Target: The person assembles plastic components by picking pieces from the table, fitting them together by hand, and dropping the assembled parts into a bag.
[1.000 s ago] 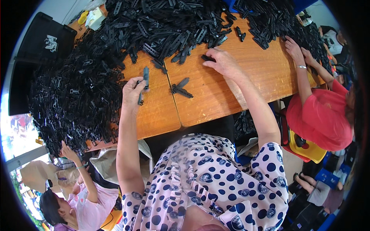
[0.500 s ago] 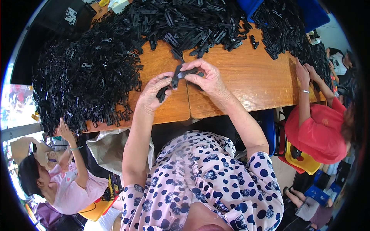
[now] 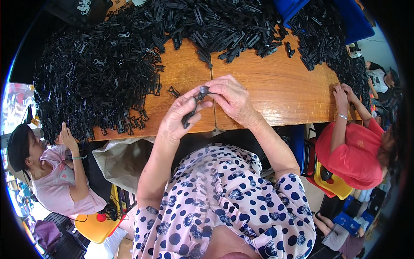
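Spanning both wooden tabletops [image 3: 276, 86], the black parts heap [image 3: 112, 64] fills everything beyond and left of the fingertips; its near fringe stops just short of the left knuckles. Bare wood lies right of the right hand, open out to a co-worker's hands [image 3: 343, 97] at the far right edge. The table's near edge runs directly under both wrists, so little room toward the body. A seam between the two tops passes just beneath the held part.

Left hand [image 3: 179, 116]: fingers clenched around the lower end of a black clip [image 3: 194, 108]. Right hand [image 3: 230, 99]: thumb and forefinger pinching its upper end. The clip hangs above the wood, tilted, touching nothing else.

One loose piece [image 3: 174, 91] sits on the wood just beyond the left fingertips, apart from the heap.

Versus half a second ago: the hands have come nearer the table edge and closer together, the same clip between them, now more upright. Heap unchanged.
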{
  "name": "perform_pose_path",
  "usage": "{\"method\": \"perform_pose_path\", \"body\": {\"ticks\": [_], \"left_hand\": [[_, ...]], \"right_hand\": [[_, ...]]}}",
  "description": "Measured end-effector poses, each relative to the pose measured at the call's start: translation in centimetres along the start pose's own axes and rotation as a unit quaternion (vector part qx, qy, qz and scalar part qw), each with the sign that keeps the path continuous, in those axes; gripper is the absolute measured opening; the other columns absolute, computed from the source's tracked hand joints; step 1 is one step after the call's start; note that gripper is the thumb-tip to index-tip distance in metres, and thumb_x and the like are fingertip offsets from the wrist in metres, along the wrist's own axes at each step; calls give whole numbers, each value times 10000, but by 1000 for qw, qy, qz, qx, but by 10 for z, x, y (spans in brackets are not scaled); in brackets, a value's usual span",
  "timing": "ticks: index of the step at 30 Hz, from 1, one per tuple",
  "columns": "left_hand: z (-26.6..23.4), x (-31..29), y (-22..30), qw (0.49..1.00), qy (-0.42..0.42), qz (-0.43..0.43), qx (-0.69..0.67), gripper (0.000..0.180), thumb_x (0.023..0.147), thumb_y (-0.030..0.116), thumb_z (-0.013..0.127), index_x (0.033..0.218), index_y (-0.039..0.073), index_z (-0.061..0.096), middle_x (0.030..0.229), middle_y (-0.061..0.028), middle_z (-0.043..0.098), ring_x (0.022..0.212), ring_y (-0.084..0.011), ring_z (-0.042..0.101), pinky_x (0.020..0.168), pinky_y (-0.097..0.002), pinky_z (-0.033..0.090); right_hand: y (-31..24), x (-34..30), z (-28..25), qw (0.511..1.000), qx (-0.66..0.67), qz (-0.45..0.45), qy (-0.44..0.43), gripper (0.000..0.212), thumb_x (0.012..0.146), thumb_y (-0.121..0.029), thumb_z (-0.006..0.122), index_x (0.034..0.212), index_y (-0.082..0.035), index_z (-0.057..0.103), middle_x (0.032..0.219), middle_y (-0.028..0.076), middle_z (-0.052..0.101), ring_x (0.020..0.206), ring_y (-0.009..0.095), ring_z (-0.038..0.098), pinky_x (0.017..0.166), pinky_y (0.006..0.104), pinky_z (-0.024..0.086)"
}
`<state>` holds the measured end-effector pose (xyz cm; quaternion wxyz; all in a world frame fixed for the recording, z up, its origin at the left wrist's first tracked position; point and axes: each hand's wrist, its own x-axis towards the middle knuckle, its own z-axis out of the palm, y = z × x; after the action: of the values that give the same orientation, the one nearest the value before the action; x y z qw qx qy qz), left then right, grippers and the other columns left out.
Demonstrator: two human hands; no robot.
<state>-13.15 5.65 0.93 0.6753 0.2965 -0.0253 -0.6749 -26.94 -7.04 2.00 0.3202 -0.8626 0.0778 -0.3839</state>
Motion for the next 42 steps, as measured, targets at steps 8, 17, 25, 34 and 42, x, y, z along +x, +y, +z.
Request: {"method": "perform_pose_path", "body": {"ticks": [8,17,25,34,42], "left_hand": [[-16,9,-7,988,24,109,107,304,886,115,621,1168,14,574,1032,-44,637,915,-128,620,460,-155,396],[-6,12,-26,953,145,213,158,278,859,124,669,1123,86,589,829,60,546,569,-6,425,456,-145,340],[-28,-32,0,905,182,271,272,263,835,35,640,1095,20,604,915,-2,622,698,-36,521,583,-160,397],[-31,-63,6,913,166,289,235,246,797,84,717,1009,47,598,905,-26,634,652,-32,509,544,-151,382],[-26,-76,2,867,243,256,352,213,811,-2,542,1014,62,532,943,-52,592,803,-73,537,609,-183,399]], "right_hand": [[-3,-3,10,1000,0,18,12,196,714,56,671,894,-8,626,943,101,655,842,261,612,726,328,512],[-10,-12,44,993,-107,21,54,310,650,35,672,950,-13,612,959,92,637,887,274,585,763,358,499],[-32,-8,59,956,157,244,-31,388,801,-139,716,1112,-9,524,914,96,607,921,208,585,821,321,472],[-45,-18,92,874,360,325,-36,264,765,-166,759,849,-27,552,674,43,593,581,110,545,504,278,437],[-52,-13,65,924,201,266,-186,318,792,-313,701,895,-36,585,812,128,619,741,261,626,638,384,485]]}}
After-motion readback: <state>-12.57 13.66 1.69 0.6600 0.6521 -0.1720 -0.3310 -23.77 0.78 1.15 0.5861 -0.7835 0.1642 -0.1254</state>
